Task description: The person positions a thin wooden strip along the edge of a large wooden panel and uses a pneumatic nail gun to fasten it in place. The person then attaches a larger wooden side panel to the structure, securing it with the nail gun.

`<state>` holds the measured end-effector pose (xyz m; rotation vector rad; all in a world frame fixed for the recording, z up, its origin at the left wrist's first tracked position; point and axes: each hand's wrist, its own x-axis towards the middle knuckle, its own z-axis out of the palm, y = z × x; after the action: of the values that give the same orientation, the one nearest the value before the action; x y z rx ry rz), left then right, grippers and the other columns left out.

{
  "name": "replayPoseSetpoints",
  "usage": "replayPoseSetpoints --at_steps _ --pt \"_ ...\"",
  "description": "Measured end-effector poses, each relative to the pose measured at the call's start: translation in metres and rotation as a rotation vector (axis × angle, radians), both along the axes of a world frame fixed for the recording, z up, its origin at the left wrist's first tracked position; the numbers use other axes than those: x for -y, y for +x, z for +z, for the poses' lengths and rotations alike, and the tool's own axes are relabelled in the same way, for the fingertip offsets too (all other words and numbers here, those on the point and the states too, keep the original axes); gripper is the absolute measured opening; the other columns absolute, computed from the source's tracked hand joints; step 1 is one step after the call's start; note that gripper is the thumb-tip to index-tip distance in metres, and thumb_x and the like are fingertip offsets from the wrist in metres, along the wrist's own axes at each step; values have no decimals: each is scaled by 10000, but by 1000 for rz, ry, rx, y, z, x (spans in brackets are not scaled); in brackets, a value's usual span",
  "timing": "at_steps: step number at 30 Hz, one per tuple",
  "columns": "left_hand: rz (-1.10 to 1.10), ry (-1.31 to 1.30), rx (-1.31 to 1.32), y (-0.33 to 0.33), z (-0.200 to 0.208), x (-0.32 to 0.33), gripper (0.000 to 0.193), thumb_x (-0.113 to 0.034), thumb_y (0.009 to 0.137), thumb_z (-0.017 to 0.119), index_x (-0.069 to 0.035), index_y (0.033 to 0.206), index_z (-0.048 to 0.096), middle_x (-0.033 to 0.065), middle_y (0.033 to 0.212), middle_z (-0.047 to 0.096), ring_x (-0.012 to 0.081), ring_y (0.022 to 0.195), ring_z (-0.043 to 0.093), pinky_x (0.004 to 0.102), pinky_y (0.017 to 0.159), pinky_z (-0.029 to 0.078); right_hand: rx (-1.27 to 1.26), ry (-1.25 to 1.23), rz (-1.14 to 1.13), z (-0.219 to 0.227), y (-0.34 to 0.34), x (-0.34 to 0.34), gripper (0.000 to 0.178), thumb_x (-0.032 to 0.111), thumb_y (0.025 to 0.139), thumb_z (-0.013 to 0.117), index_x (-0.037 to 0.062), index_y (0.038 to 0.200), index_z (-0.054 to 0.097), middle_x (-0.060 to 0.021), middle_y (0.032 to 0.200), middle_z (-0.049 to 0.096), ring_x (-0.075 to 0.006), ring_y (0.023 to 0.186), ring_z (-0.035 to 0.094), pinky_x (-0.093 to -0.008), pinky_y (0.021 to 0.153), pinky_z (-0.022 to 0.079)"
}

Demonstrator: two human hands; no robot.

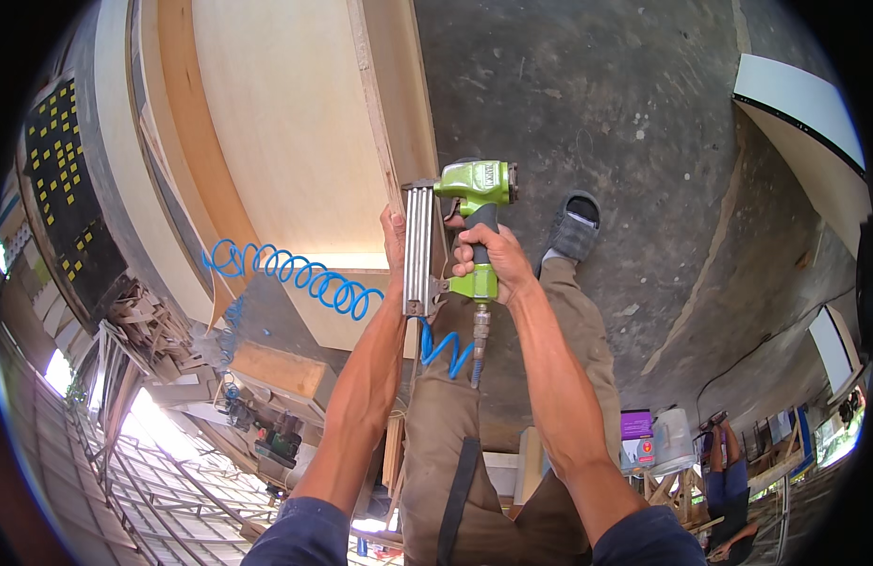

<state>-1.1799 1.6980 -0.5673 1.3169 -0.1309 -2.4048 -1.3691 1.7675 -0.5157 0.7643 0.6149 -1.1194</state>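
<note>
My right hand (pixel 504 257) is wrapped round the black grip of a green pneumatic nail gun (pixel 470 179). The gun's silver magazine stands upright on its left side, its nose end against the edge of a pale wooden board (pixel 399 90). Closed on that board's near end is my left hand (pixel 394 236), partly hidden behind the magazine. The board stands along the right side of a large plywood panel (pixel 285 123). A blue coiled air hose (pixel 309 274) lies across the wood and under my left forearm, reaching the fitting below the gun's handle.
My foot in a dark grey slide sandal (pixel 576 224) stands on the concrete floor (pixel 587 94). A white-faced panel (pixel 799 99) is at the right. Scrap wood (pixel 153 325) is piled at the left. At lower right are a purple box (pixel 635 424) and another person (pixel 731 481).
</note>
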Motion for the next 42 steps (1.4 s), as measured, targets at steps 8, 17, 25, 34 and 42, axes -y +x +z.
replayPoseSetpoints --at_steps 8,17,25,34,42 --pt "-69 -9 313 -35 21 9 846 -761 934 302 9 1142 586 162 901 623 327 566 613 446 431 495 -4 -10 1 0 -4 0 273 54 919 599 -6 1185 584 -42 680 559 -133 553 532 -321 571 501" --pt "-44 87 133 -21 26 7 712 -561 1029 237 17 1203 616 210 1007 685 322 769 680 448 656 590 -2 -37 22 0 -5 2 257 50 907 615 6 1157 576 -49 690 563 -136 522 540 -333 566 515" --pt "-48 39 205 -28 38 7 617 -494 1034 324 35 1186 603 180 934 662 296 705 665 412 578 571 -6 -48 20 0 -4 0 244 45 905 623 8 1142 583 -43 684 564 -138 519 546 -337 558 516" --pt "-51 -60 291 -15 31 4 383 -273 1020 460 24 1205 613 125 968 699 216 762 683 360 630 579 -48 -36 37 -4 -4 -1 247 53 924 591 1 1165 583 -31 659 538 -136 557 525 -316 559 501" --pt "-99 -189 352 -21 37 3 237 -77 1007 581 15 1222 622 76 998 732 144 813 698 314 676 587 -36 -43 44 -15 -3 -2 268 55 929 583 -6 1190 573 -31 661 539 -141 563 530 -316 562 502"
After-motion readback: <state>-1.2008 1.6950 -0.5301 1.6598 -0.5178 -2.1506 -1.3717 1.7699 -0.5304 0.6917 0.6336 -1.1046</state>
